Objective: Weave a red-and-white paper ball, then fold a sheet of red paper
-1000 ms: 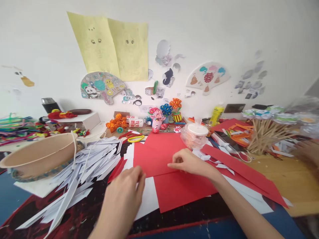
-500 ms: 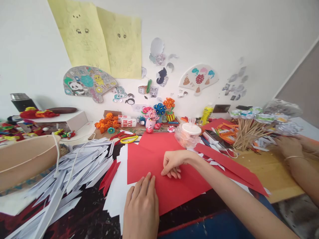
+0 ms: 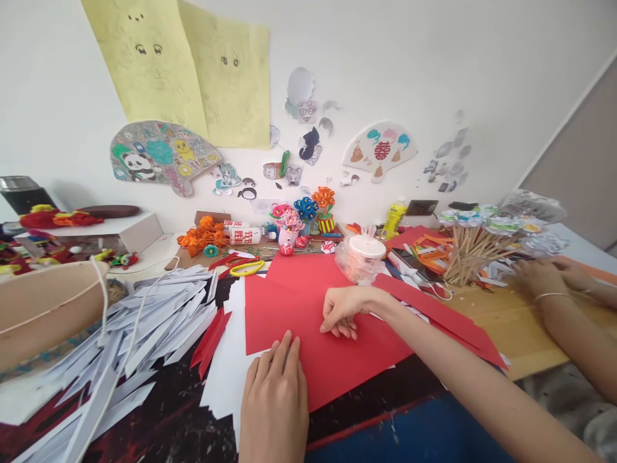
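Red paper sheets [image 3: 289,308] lie stacked in the middle of the table. My left hand [image 3: 274,395] rests flat on the near edge of the lower red sheet, fingers stretched out together and pressing down. My right hand [image 3: 344,308] sits on the upper red sheet with fingers curled, the fingertips pinching or pressing the paper at a fold line. Nothing else is in either hand.
A pile of white paper strips [image 3: 144,328] lies left, beside a tan bowl [image 3: 43,302]. Yellow scissors [image 3: 245,268], a bagged white container [image 3: 366,254], paper flowers [image 3: 308,215] and a bundle of sticks [image 3: 470,251] stand behind. Another person's hands [image 3: 544,280] work at the right.
My left hand came down flat onto the red paper's near edge. My right hand shifted slightly along the sheet. The camera swung right, bringing the other person's hands into view.
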Demonstrator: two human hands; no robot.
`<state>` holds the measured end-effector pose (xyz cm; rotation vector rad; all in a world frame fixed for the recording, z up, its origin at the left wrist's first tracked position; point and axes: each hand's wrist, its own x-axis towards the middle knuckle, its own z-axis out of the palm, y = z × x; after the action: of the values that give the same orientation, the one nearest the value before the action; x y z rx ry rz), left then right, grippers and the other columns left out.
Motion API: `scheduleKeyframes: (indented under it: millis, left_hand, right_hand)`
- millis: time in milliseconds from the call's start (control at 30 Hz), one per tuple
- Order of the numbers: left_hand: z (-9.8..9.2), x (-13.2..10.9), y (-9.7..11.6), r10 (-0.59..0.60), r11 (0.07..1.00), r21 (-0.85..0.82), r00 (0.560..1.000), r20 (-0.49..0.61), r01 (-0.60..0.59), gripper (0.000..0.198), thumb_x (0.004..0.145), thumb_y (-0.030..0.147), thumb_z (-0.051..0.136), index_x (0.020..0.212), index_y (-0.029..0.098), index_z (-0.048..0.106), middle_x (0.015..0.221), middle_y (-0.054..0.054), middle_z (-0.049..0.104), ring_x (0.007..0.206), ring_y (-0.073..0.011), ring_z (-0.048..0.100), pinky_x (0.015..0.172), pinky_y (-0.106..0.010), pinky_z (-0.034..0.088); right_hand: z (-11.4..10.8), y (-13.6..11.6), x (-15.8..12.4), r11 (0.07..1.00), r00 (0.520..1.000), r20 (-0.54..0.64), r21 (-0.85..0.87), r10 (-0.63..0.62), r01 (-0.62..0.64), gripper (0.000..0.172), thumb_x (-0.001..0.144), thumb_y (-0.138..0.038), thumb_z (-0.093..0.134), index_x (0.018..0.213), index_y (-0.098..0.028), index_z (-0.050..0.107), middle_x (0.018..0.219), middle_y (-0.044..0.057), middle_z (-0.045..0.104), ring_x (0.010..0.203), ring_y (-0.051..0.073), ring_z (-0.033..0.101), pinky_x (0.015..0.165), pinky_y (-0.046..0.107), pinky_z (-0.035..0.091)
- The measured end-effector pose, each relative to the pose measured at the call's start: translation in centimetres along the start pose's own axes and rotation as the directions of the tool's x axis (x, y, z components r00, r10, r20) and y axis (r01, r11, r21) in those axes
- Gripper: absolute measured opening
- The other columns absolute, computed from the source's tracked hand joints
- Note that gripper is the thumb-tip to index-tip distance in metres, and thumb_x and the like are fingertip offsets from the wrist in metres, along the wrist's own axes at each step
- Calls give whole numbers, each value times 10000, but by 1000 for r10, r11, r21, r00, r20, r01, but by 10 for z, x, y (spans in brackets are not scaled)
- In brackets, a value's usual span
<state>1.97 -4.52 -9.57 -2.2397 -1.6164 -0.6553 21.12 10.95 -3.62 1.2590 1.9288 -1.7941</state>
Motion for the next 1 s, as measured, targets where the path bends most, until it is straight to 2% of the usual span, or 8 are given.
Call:
scheduleKeyframes:
  millis: [300, 533, 700, 1000]
  left_hand:
    - [-3, 2, 0, 7, 1000, -3, 1000, -20, -7, 395, 887, 134, 399, 1206, 162, 631, 1263, -88, 641, 1041, -249, 642, 852, -400, 534]
    - [-6, 6, 3, 13, 999, 48, 999, -49, -11, 393, 882, 131, 386, 1154, 165, 668, 1218, -70, 671, 990, -237, 664, 808, -373, 551]
    - [-7, 7, 3, 26, 999, 41, 996, -83, -23, 394, 876, 112, 375, 1122, 122, 682, 1187, -94, 685, 955, -256, 676, 776, -400, 559]
    - [-4, 6, 0, 31, 997, 67, 998, -54, -27, 400, 861, 119, 401, 1144, 170, 679, 1222, -73, 667, 985, -241, 667, 793, -369, 558]
  right_hand:
    - [-7, 13, -17, 999, 998, -54, -5, 34, -34, 371, 647, -463, 759, 563, -120, 647, 435, -6, 618, 369, 88, 575, 395, 164, 418]
    - [-8, 9, -23, 999, 998, -48, -9, 51, -52, 353, 633, -454, 769, 564, -124, 662, 457, -4, 627, 395, 97, 588, 435, 185, 461]
    - [-17, 13, -29, 994, 994, -54, -37, 97, -99, 358, 616, -450, 787, 565, -116, 668, 477, 19, 649, 412, 106, 604, 455, 188, 483]
    - [-21, 19, -42, 982, 980, -131, -92, 153, -165, 354, 658, -432, 768, 550, -112, 659, 484, 24, 650, 417, 99, 603, 447, 181, 463]
